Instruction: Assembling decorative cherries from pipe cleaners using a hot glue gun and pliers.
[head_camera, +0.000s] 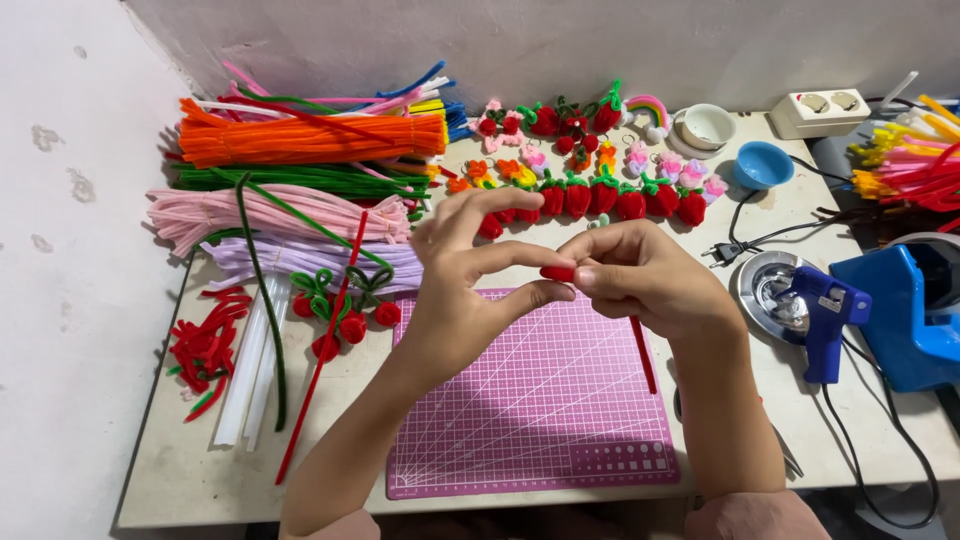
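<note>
the left hand (470, 262) and the right hand (640, 280) met above the far edge of the pink cutting mat (530, 410), both pinching the same red pipe cleaner (643, 355); the left thumb and forefinger closed on its coiled red tip, the other fingers spread upward; the right hand was curled shut around the stem, whose free end hung down over the mat's right side; left of the mat lay small red cherry shapes (345, 322) with green loops, a long red stem and a dark green one crossing them, and further left a heap of short red offcuts (205, 345) beside white glue sticks (248, 370); beyond the mat's far left corner sat bundles of pipe cleaners (300, 140) in orange, green, pink and lilac; straight beyond the mat ran a row of finished red strawberries (620, 200); right of the mat stood a blue glue gun (825, 310) resting on a round metal dish (765, 285); a small blue bowl (762, 164) sat well beyond the mat's far right corner
</note>
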